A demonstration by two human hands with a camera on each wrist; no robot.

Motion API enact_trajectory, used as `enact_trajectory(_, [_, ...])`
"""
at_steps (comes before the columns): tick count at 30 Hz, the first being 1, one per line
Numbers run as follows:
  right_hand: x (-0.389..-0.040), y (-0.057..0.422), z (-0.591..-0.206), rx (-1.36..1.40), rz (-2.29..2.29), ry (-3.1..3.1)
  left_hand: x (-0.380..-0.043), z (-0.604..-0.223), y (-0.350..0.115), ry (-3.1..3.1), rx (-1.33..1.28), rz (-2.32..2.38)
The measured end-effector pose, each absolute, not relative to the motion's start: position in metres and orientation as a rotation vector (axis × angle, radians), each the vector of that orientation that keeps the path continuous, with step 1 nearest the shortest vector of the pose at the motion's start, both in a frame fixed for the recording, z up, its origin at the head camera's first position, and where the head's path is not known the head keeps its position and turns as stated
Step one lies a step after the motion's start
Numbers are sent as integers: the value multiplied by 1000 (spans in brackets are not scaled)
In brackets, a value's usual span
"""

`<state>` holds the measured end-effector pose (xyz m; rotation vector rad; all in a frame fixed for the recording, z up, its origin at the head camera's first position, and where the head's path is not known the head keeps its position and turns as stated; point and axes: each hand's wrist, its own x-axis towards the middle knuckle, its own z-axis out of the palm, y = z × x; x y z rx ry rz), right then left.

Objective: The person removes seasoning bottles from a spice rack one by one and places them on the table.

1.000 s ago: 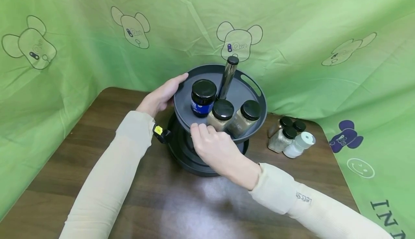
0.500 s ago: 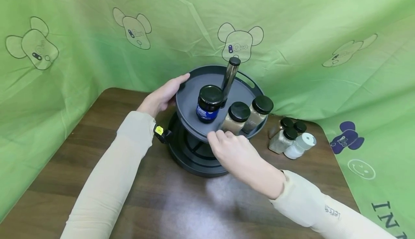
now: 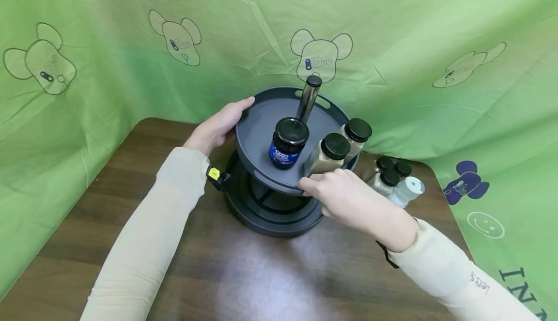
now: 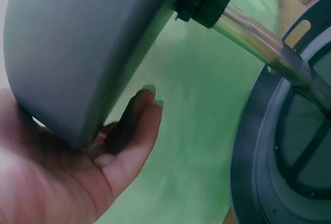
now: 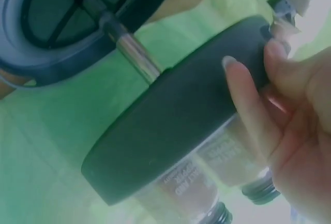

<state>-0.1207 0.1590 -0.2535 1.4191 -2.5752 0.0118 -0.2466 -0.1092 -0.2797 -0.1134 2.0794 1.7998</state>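
Observation:
A dark grey two-tier rotating rack stands on the table; its upper tray (image 3: 261, 122) is raised on a metal pole (image 3: 308, 100). On that tray sit a dark jar with a blue label (image 3: 285, 154) and two black-lidded seasoning jars (image 3: 333, 149) towards the right. My left hand (image 3: 220, 122) holds the tray's left rim, thumb on top, and the left wrist view shows its fingers curled beneath. At the front right, my right hand (image 3: 348, 195) pinches the rim. From below, the right wrist view shows a finger (image 5: 248, 97) against the tray's outer side.
The lower tray (image 3: 272, 226) rests on the wooden table (image 3: 196, 263). To the right stand several small bottles, one a white-capped shaker (image 3: 407, 190), partly behind my right forearm. A green cloth (image 3: 244, 30) hangs behind and at both sides.
The upper tray has turned, its front edge moving right. The jars have swung rightwards with it, and my right hand has travelled right along with the rim. My left hand has stayed in place.

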Motion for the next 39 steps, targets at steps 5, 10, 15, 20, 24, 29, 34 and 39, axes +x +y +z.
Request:
enact_trajectory(5, [-122, 163, -247, 1432, -4, -2628, -247, -271, -105, 2114, -124, 1791])
enact_trajectory(10, [-122, 165, -245, 1436, 25, -2683, -248, -265, -95, 2316, -113, 1670])
enact_trajectory(15, [-123, 166, -246, 1443, 42, -2692, -249, -265, -90, 2556, -68, 1455])
enact_trajectory(20, [-121, 166, -246, 1413, 11, -2680, -253, -265, -90, 2714, -29, 1218])
enact_trajectory(24, [-121, 166, -247, 1389, 20, -2681, -254, -263, -91, 2738, -27, 1111])
enact_trajectory(29, [-120, 168, -248, 1330, 70, -2693, -253, -261, -91, 2734, -52, 1095])
enact_trajectory(34, [-122, 169, -250, 1303, 95, -2642, -254, -261, -92, 2755, -66, 1072])
enact_trajectory(39, [-122, 170, -241, 1376, 199, -2554, -255, -263, -92, 2746, -63, 1066])
